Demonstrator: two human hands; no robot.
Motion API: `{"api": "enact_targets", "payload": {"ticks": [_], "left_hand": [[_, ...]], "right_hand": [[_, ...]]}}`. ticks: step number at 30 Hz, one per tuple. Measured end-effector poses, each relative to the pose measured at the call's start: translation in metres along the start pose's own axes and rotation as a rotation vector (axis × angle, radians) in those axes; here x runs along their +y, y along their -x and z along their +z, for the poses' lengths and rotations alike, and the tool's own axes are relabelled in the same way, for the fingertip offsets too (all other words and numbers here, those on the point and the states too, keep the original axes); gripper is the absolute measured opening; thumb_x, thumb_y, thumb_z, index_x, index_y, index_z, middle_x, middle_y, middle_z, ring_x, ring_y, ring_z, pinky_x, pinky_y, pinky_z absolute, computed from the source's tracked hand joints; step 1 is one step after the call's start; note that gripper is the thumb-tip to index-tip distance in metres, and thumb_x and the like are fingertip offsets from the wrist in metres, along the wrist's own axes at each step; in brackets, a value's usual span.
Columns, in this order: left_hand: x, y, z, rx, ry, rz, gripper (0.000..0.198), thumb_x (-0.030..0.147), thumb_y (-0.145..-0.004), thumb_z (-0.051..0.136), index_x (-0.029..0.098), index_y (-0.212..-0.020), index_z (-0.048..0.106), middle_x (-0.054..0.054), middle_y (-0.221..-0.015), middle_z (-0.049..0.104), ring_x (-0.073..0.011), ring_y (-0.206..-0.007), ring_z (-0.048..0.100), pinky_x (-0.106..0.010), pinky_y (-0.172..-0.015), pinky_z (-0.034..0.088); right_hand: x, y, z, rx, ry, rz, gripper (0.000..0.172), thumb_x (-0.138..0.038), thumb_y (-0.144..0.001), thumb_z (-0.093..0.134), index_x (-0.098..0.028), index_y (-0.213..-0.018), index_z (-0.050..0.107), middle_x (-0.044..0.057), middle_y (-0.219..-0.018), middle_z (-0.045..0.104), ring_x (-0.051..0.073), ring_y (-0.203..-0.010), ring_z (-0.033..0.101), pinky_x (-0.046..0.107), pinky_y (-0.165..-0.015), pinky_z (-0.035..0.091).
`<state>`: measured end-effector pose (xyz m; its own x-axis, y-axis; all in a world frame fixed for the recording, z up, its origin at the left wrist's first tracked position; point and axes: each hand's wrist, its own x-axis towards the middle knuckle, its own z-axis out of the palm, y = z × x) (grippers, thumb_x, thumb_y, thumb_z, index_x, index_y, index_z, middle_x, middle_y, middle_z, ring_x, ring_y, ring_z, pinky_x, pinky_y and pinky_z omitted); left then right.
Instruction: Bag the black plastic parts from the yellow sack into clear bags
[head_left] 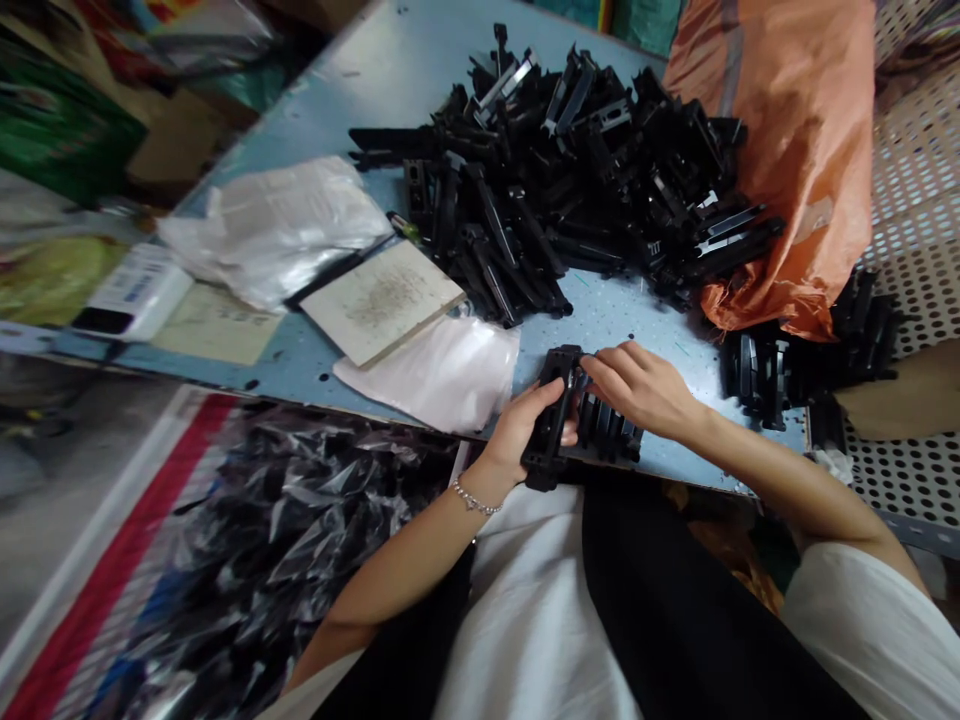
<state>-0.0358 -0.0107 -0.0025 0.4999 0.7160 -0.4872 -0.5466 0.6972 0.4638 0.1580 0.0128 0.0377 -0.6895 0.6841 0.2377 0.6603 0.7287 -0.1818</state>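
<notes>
My left hand (523, 425) is wrapped round a long black plastic part (553, 420), held tilted over the table's front edge. My right hand (626, 385) is at the upper right side of that part, its fingers bent and pinched together against it. Whatever lies between those fingertips is hidden or too small to name. Just right of the held part, several similar black parts (611, 428) lie side by side along the edge, below my right hand. A large heap of black parts (570, 170) covers the far side of the blue table (600, 300).
An orange sack (795, 130) stands at the right, with more black parts (765, 375) before it. Left are a stained board (382, 295), a white plastic bag (292, 215) and a white box (139, 290). Below the table, a container holds black parts in clear bags (300, 520).
</notes>
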Motion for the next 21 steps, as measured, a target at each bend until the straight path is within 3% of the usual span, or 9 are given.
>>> {"api": "enact_targets", "payload": {"ticks": [4,6,10,13,15,18,21], "left_hand": [[-0.002,0.005,0.000,-0.056,0.034,-0.142,0.040,0.044,-0.069,0.082,0.011,-0.080,0.062,-0.002,-0.074,0.060,-0.0058,-0.048,0.049,-0.019,-0.042,0.037],[-0.004,0.007,0.002,-0.058,0.024,-0.137,0.041,0.045,-0.068,0.082,0.012,-0.083,0.061,-0.001,-0.076,0.059,-0.0056,-0.048,0.049,-0.019,-0.042,0.037],[-0.012,0.008,0.007,0.004,-0.070,0.047,0.041,0.043,-0.071,0.081,0.017,-0.092,0.057,0.003,-0.075,0.057,-0.0065,-0.050,0.051,-0.019,-0.045,0.040],[-0.019,0.007,0.007,0.051,-0.133,0.149,0.042,0.042,-0.071,0.081,0.019,-0.095,0.055,0.004,-0.076,0.057,-0.0065,-0.051,0.051,-0.020,-0.045,0.041],[-0.017,0.007,0.001,0.046,-0.166,0.137,0.042,0.045,-0.071,0.080,0.019,-0.093,0.055,0.003,-0.076,0.059,-0.0065,-0.050,0.052,-0.020,-0.046,0.042],[-0.001,0.005,-0.021,0.123,-0.298,0.215,0.045,0.051,-0.073,0.077,0.018,-0.096,0.056,0.003,-0.069,0.060,-0.0089,-0.051,0.055,-0.021,-0.047,0.044],[0.021,-0.011,-0.053,0.339,-0.557,0.415,0.050,0.056,-0.075,0.074,0.018,-0.104,0.059,0.000,-0.077,0.065,-0.0152,-0.064,0.065,-0.025,-0.057,0.052]], "right_hand": [[0.011,-0.002,-0.009,-0.064,0.039,-0.123,0.030,-0.021,-0.105,0.033,-0.018,-0.115,0.061,0.009,-0.088,0.065,0.020,-0.079,0.056,0.031,-0.061,0.044],[0.011,-0.001,-0.008,-0.085,-0.044,-0.074,0.029,-0.026,-0.105,0.036,-0.017,-0.110,0.063,0.009,-0.087,0.066,0.019,-0.078,0.058,0.031,-0.059,0.044],[0.005,-0.005,0.005,-0.083,-0.483,0.313,0.033,-0.042,-0.103,0.041,-0.016,-0.100,0.061,0.007,-0.079,0.066,0.016,-0.069,0.060,0.028,-0.057,0.048],[0.004,-0.012,0.010,-0.250,-0.908,0.591,0.031,-0.042,-0.102,0.040,-0.017,-0.096,0.057,0.000,-0.067,0.061,0.011,-0.052,0.056,0.025,-0.050,0.048],[0.007,-0.013,0.004,-0.335,-0.996,0.643,0.030,-0.042,-0.100,0.043,-0.017,-0.093,0.057,0.000,-0.067,0.062,0.011,-0.051,0.057,0.024,-0.051,0.049],[0.014,-0.005,-0.012,-0.356,-0.820,0.653,0.032,-0.044,-0.101,0.043,-0.017,-0.104,0.060,0.003,-0.080,0.068,0.013,-0.063,0.064,0.026,-0.061,0.052],[0.018,0.014,-0.015,-0.425,-0.349,0.739,0.041,-0.047,-0.103,0.041,-0.018,-0.127,0.056,0.010,-0.096,0.072,0.021,-0.079,0.068,0.033,-0.073,0.052]]}}
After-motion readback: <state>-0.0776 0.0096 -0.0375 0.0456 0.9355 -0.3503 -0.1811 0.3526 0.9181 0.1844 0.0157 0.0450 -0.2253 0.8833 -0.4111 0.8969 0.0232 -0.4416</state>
